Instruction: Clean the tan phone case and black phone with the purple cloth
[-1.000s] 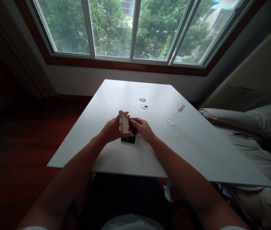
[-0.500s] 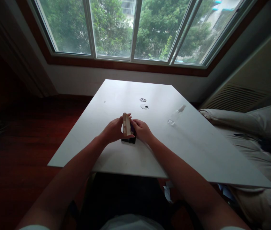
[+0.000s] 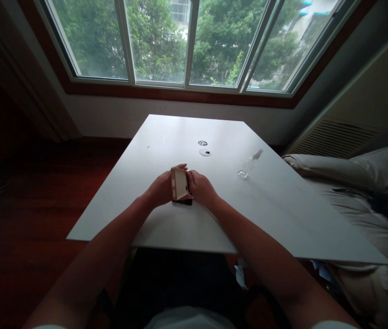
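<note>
Dim room, wide window [image 3: 187,41] with green trees beyond, at 12 o'clock. White bench [image 3: 276,214] below it, running from the sill wall toward the viewer. Dark wooden floor [image 3: 25,219] at 9 o'clock; rumpled pale bedding [image 3: 361,183] at 3 o'clock.

Near the bench's middle: left hand [image 3: 161,188] closed round a beige phone case [image 3: 179,183], fingers wrapped over its far edge, case tilted up on its long side. Right hand [image 3: 200,187] pressed against the case from 3 o'clock, fingers curled onto its edge, gripping too. Beneath both hands, flat on the bench, a dark phone [image 3: 182,201], only its near end showing just under the case. Cannot tell whether case and phone touch.

At 12 o'clock from the hands, well apart: a small round disc [image 3: 205,152] with a dark spot, and just beyond it a smaller dark ring [image 3: 202,143]. At 2 o'clock from the hands: a clear bottle [image 3: 250,163] lying on its side, faint against the white surface.
</note>
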`<state>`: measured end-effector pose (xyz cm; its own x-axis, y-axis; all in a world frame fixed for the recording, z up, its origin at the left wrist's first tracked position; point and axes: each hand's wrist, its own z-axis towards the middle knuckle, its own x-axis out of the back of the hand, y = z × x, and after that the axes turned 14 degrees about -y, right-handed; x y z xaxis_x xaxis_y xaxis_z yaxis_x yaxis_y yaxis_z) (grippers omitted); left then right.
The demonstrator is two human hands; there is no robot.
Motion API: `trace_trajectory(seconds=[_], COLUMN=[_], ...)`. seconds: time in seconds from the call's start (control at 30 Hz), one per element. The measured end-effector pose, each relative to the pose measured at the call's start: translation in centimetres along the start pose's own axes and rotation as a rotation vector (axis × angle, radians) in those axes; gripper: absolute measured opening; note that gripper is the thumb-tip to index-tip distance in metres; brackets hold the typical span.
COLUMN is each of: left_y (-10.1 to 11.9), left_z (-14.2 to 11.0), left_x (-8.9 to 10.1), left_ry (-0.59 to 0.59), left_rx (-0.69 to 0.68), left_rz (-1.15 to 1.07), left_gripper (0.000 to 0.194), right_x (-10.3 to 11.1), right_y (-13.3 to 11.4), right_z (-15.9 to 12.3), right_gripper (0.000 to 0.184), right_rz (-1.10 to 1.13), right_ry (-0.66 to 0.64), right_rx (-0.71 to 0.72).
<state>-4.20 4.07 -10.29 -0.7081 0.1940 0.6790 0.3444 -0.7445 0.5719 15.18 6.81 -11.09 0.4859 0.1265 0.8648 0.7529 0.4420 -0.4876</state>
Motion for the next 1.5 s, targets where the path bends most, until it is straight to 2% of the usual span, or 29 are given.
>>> trace_trajectory(seconds=[0.1,0.17,0.3,0.43,0.63,0.93,1.07,1.23,1.3,1.5], left_y=[-0.6,-0.8,-0.6,-0.5,-1.4,-2.0,-2.1,-1.8,-1.6,-1.3], left_z=[-0.2,-0.2,-0.1,0.1,-0.1,-0.5,-0.4,-0.1,0.0,0.5], left_x=[-0.5,-0.6,-0.4,-0.3,-0.4,-0.8,-1.0,-1.1,-1.1,-1.7], left_ry=[-0.017,-0.032,-0.047,-0.057,-0.064,-0.043,-0.056,-0.075,-0.069,-0.041], left_rx=[0.017,0.04,0.08,0.06,0.034,0.012,0.037,0.035,0.052,0.064], left_rz=[-0.068,-0.076,0.005,0.115,0.212,0.197,0.192,0.185,0.152,0.01], left_gripper=[0.095,0.09,0.077,0.07,0.068,0.068,0.072,0.065,0.067,0.071], right_x=[-0.1,-0.1,-0.1,0.0,-0.1,-0.4,0.4,1.6,1.8,1.4], right_y=[-0.1,-0.2,-0.5,-0.8,-0.9,0.1,0.2,0.4,0.4,0.2], right_z=[-0.1,-0.1,0.0,0.0,0.1,0.2,0.1,-0.3,-0.4,-0.8], right_gripper=[0.039,0.04,0.043,0.042,0.036,0.029,0.028,0.028,0.028,0.032], right_rz=[-0.065,-0.107,-0.185,-0.214,-0.057,0.199,0.239,0.298,0.259,0.018], right_ry=[-0.001,-0.014,-0.069,-0.117,-0.092,-0.076,-0.159,-0.302,-0.272,-0.024], right_rx=[-0.014,-0.028,-0.054,-0.072,0.001,0.108,0.088,0.068,0.083,0.09])
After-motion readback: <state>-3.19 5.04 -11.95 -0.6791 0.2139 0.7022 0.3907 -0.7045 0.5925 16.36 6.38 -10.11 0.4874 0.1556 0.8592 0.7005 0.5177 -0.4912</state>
